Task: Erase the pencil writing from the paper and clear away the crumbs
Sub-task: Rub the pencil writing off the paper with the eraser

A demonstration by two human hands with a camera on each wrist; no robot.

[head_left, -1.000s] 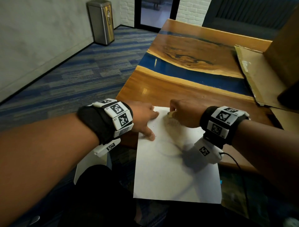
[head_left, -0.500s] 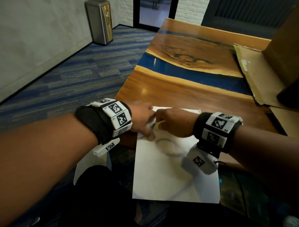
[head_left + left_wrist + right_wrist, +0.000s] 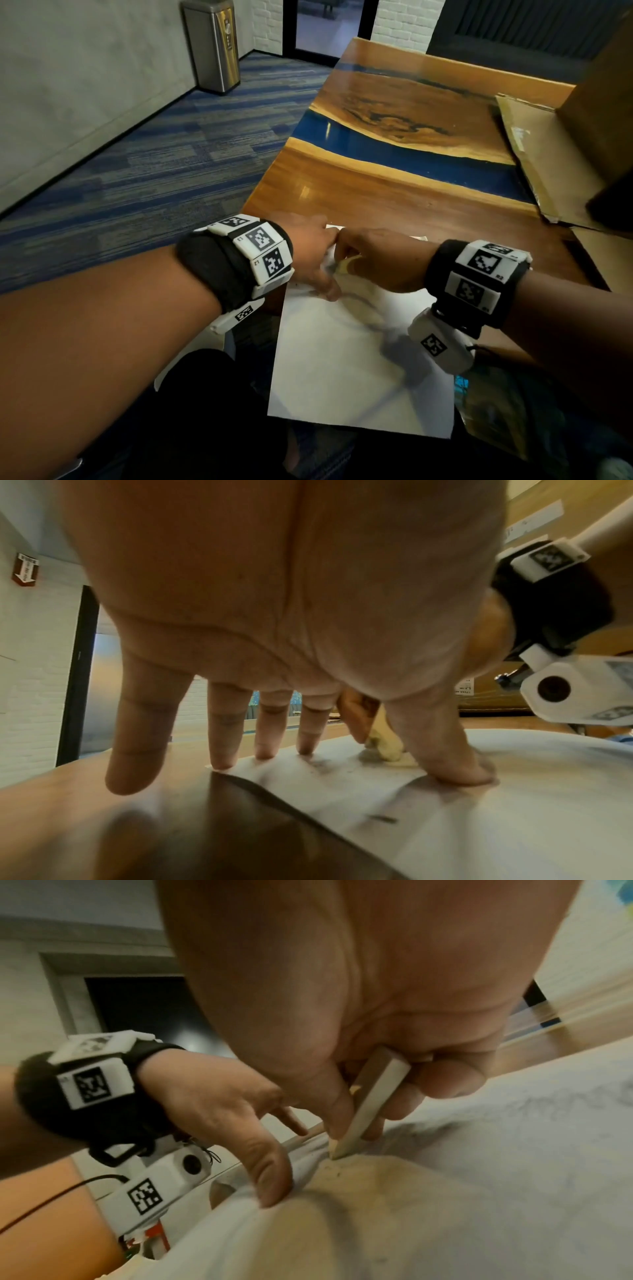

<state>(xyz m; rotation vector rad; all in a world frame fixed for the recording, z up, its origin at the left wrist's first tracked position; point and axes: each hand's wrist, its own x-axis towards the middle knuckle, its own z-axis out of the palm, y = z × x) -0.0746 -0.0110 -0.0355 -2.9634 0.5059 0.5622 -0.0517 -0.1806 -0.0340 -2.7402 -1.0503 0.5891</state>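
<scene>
Across the near end of the wood-and-blue-resin table [image 3: 394, 192] lies the white paper [image 3: 342, 370], its near part overhanging the table edge. Flattened cardboard [image 3: 534, 154] covers the table's far right corner. On the carpet at far left stands a steel bin [image 3: 214, 44]. Left hand [image 3: 310, 255]: fingers straight and spread, thumb and fingertips [image 3: 306, 744] pressing the paper's far left corner; paper buckles into a ridge beside the thumb. Right hand [image 3: 382, 260]: fingers curled, pinching a pale wedge eraser [image 3: 371, 1107], tip down on the paper just beside the left thumb, the two hands nearly touching. Faint grey pencil marks [image 3: 561, 1104] show right of the eraser. Dark crumbs [image 3: 334, 1171] lie scattered at the eraser tip. Hands and wrist cameras hide much of the paper's far edge.
</scene>
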